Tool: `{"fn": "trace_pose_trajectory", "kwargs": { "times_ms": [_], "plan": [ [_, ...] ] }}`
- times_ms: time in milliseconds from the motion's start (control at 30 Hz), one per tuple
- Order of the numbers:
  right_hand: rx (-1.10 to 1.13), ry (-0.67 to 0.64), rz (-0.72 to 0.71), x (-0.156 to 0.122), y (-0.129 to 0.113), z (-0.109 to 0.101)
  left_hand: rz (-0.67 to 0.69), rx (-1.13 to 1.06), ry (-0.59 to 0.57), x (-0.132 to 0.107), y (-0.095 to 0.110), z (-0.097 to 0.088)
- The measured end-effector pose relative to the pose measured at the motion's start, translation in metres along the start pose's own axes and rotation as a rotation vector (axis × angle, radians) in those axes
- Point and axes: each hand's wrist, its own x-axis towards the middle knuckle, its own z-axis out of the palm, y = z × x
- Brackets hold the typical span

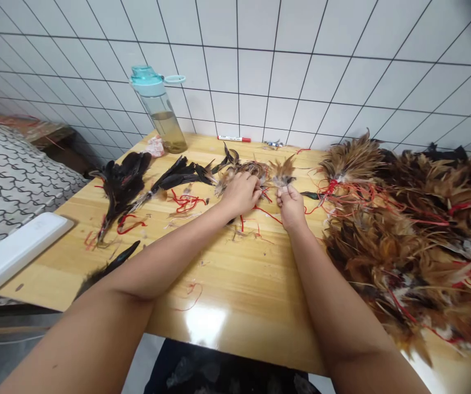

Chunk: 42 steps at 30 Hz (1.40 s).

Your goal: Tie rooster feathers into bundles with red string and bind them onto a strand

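On a wooden desk (219, 268), the right hand (290, 207) pinches the base of a small brown feather tuft (283, 171), which fans out beyond its fingers. Just beside it, the left hand (241, 194) bends over a pile of feathers (255, 166); whether its fingers grip any, I cannot tell. A slack pinch could scatter the tuft; the red string (269, 215) between the hands might snag.
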Motion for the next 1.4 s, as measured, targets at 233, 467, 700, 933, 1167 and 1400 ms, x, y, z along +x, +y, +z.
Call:
{"fn": "trace_pose_trajectory", "kwargs": {
  "times_ms": [233, 467, 700, 933, 1167, 1400],
  "plan": [
    [-0.067, -0.009, -0.017, 0.0, 0.001, 0.0, 0.08, -0.019, -0.015, -0.001, -0.001, 0.005],
    [0.019, 0.003, -0.042, 0.001, 0.003, -0.004, 0.068, -0.157, 0.132, -0.006, -0.015, -0.032],
    [-0.053, -0.015, -0.067, 0.001, 0.005, -0.005, -0.31, -0.095, 0.084, -0.04, -0.104, -0.088],
    [-0.052, 0.0, -0.076, 0.0, 0.004, -0.004, -0.423, -0.021, 0.015, -0.077, -0.157, -0.107],
    [-0.095, -0.021, -0.098, 0.001, 0.005, -0.008, -0.324, 0.056, -0.168, -0.079, -0.167, -0.099],
    [-0.055, -0.015, -0.077, -0.001, 0.002, -0.006, -0.273, 0.204, -0.165, -0.081, -0.174, -0.084]
  ]
}}
